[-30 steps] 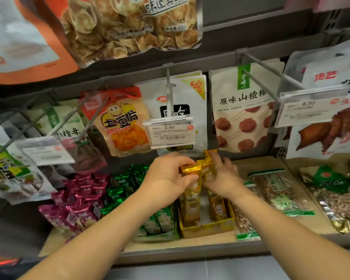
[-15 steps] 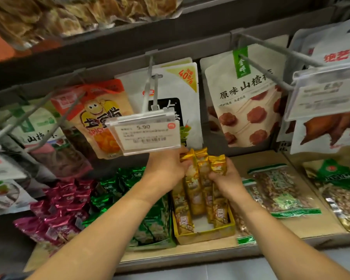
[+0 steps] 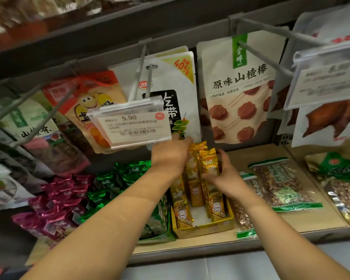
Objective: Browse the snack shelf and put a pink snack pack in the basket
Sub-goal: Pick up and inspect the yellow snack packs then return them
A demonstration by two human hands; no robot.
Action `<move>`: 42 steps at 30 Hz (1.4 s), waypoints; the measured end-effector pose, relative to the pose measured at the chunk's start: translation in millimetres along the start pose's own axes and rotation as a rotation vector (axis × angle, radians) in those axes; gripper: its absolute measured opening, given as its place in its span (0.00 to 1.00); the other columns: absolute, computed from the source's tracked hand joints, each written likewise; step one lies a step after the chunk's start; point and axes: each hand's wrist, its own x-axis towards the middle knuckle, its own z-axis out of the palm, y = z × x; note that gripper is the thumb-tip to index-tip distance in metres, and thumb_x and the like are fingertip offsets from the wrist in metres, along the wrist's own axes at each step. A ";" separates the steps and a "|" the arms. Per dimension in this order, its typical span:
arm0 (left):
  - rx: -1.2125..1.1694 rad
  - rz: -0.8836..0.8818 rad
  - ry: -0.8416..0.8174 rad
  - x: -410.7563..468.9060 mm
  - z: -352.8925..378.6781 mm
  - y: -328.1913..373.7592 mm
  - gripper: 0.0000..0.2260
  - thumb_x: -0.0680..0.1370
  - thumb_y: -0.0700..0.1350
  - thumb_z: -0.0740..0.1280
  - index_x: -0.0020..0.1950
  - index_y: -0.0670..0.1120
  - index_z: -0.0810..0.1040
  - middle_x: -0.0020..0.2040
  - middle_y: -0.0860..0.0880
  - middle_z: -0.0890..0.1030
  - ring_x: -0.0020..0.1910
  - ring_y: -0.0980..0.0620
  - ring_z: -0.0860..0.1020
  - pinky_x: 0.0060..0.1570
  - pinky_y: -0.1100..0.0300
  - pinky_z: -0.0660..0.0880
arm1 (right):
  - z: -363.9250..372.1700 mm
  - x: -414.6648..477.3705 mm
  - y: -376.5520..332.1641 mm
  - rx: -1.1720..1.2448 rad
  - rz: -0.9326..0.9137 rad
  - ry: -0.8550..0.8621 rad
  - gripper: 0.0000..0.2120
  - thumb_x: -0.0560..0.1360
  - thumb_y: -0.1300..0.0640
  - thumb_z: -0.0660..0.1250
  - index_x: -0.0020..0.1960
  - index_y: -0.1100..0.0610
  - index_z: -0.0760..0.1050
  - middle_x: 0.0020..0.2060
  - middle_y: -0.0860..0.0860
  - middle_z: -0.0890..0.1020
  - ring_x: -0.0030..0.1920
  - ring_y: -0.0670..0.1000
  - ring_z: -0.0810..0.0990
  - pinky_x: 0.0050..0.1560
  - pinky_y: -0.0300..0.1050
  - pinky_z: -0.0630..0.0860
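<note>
Several pink snack packs (image 3: 55, 203) lie heaped at the left end of the wooden shelf (image 3: 271, 231). Both hands are further right, at a yellow display box (image 3: 202, 231) of upright gold snack packs (image 3: 194, 178). My left hand (image 3: 170, 156) grips the tops of the left gold packs. My right hand (image 3: 224, 174) holds the right gold pack with its fingers curled round it. No basket is in view.
Green snack packs (image 3: 121, 178) sit between the pink heap and the yellow box. Clear bags of nuts (image 3: 281, 182) lie to the right. Hanging pouches and a price tag (image 3: 129, 126) on metal hooks jut out just above my hands.
The view has moved closer and tilted up slightly. Both hands stay on the gold packs, which now stand more upright and spread apart in the box.
</note>
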 end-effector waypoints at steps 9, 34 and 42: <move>0.187 -0.073 -0.089 -19.8 1.6 -11.5 0.11 0.77 0.44 0.64 0.59 0.49 0.74 0.56 0.47 0.80 0.58 0.44 0.76 0.57 0.53 0.68 | 27.9 -39.4 2.5 -0.292 -0.350 0.562 0.12 0.73 0.62 0.66 0.56 0.57 0.74 0.48 0.49 0.74 0.48 0.52 0.76 0.48 0.43 0.69; -0.911 -0.126 0.121 -210.1 -153.1 -35.5 0.08 0.73 0.44 0.74 0.38 0.54 0.77 0.30 0.56 0.79 0.29 0.60 0.73 0.34 0.61 0.71 | 26.5 -150.0 -104.8 -0.632 -0.429 -0.608 0.09 0.71 0.50 0.75 0.46 0.45 0.75 0.44 0.42 0.80 0.47 0.45 0.77 0.48 0.40 0.72; -1.321 -0.194 0.341 -230.7 -164.5 -25.5 0.12 0.76 0.32 0.67 0.39 0.48 0.76 0.30 0.53 0.79 0.25 0.58 0.74 0.24 0.67 0.71 | -9.5 -223.7 -158.4 -0.444 -0.247 -0.766 0.26 0.71 0.39 0.71 0.65 0.45 0.69 0.57 0.46 0.80 0.58 0.47 0.79 0.62 0.50 0.76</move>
